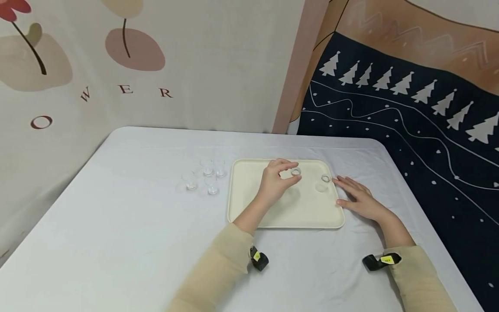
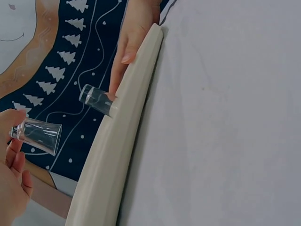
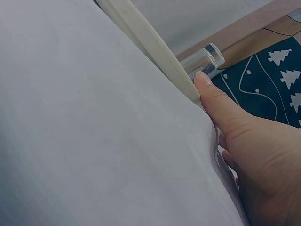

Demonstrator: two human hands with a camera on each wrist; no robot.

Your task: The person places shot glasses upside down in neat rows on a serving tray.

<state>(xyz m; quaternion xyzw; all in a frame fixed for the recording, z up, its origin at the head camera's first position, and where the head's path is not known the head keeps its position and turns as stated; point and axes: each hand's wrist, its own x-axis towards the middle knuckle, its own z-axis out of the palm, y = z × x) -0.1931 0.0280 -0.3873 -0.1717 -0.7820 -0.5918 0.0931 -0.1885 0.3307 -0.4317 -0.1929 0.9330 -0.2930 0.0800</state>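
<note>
My left hand [image 1: 274, 178] pinches a small clear shot glass [image 2: 41, 135] by its base between thumb and fingers. It is held upside down above the cream tray [image 1: 269, 220], rim facing the tray in the left wrist view. A second shot glass [image 2: 98, 100] stands inverted on the tray near its right edge, thick base up. My right hand [image 1: 362, 202] lies at the tray's right edge with fingers extended, its thumb [image 3: 211, 92] against the rim. Left of the tray, several more clear shot glasses [image 1: 212, 190] stand in a loose group.
A white cloth covers the table [image 1: 128, 225]. Behind it hangs a pale curtain [image 1: 226, 65] with flower prints and letters; at the right is a dark cloth [image 1: 429, 143] with tree prints. Both sleeves carry black wrist devices [image 1: 259, 259].
</note>
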